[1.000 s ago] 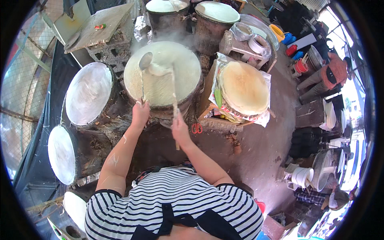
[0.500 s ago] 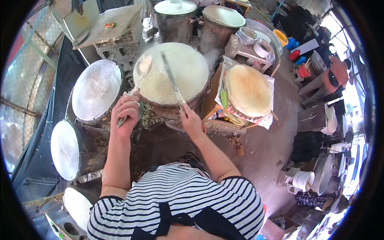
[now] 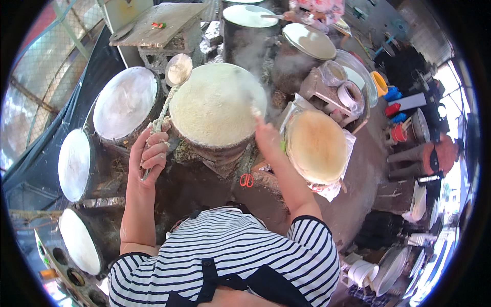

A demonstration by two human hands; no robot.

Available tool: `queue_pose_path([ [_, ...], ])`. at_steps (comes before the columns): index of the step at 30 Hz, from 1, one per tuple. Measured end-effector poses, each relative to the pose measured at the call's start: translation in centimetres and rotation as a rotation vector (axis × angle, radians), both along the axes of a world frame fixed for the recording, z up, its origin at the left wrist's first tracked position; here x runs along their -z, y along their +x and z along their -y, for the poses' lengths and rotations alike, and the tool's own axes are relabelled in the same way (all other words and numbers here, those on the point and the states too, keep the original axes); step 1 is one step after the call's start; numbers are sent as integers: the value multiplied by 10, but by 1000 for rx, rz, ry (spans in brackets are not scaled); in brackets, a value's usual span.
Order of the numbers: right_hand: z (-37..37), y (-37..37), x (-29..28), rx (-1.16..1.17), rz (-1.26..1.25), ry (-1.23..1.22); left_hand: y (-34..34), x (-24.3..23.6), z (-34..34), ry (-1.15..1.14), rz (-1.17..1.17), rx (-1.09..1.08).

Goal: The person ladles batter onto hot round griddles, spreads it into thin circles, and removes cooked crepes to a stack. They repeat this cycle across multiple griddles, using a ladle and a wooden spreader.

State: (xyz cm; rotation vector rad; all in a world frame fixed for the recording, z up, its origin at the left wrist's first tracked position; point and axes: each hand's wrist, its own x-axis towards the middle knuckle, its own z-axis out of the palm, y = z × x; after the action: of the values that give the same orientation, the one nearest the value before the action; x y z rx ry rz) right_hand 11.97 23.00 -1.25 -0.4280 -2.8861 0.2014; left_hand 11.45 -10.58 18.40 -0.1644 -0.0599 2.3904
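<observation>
Left hand clamped round the handle of a long ladle, fingers wrapped, handle end poking out below the fist. Right hand closed on a pale-coated stick, at the right rim of the large round griddle.

Changed since half a second ago: ladle bowl, then over the griddle's left part, now outside its upper-left rim, near the tilted white disc. Stick, then a clear slanting line over the surface, now shows only as a short stub. Right hand has gone farther right and up, nearer the flatbread stack. Red-handled scissors, mostly covered before, now plain below the griddle. Co-worker's patterned pink sleeve has come in at the top edge.

Hard to make out: stick's far end, lost in blur and steam; fingers of the right hand, smeared; green leaf beside the stack, mostly behind that hand. Co-worker cut off by the frame. Contents of the ladle bowl uncertain.
</observation>
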Motion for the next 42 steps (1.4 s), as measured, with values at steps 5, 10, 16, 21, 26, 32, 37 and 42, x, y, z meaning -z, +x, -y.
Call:
queue_pose_path([
  [5, 3, 7, -24, -279, 128, -71, 29, 7, 4, -161, 25, -162],
  [10, -8, -29, -35, -149, 34, -361, 88, 15, 42, -271, -92, -343],
  [16, 171, 29, -11, -688, 211, -1163, 241, 14, 82, -703, -15, -649],
  [21, 290, 157, -13, -1189, 1027, -1144, 441, 38, 41, -771, 296, -1221],
  [26, 348, 273, -12, -1799, 1405, -588, 590, 70, -62, -737, 1007, -1696],
  [32, 441, 460, 11, -2667, 797, 202, 704, 157, -139, -525, 1368, -1975],
  [37, 499, 593, 84, -2869, 378, 872, 749, 247, -118, -413, 1573, -1901],
  [42, 509, 622, 44, -2820, 492, 1026, 757, 304, -72, -526, 1768, -1569],
])
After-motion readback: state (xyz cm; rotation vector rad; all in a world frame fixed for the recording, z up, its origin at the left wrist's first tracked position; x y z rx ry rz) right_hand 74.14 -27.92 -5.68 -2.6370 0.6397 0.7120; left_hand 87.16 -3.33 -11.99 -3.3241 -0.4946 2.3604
